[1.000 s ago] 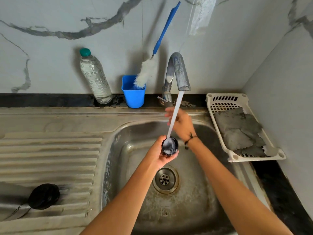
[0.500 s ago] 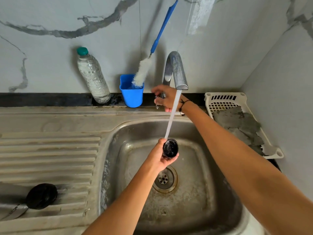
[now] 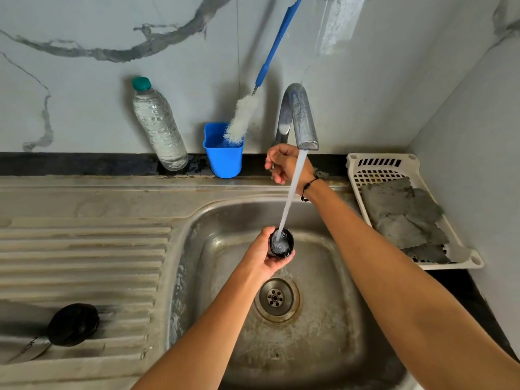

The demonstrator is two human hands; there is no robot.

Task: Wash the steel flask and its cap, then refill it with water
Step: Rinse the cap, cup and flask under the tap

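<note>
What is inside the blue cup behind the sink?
The white bristle head of the bottle brush dips into the blue cup, its blue handle leaning on the wall. The cup's wall hides the bottom and any water.

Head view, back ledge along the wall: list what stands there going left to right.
Plastic water bottle → blue cup holding the bottle brush → steel tap, with the right hand at its base → white basket of grey cloths.

Soft even light, sharp pic, wide-angle bend at edges.
</note>
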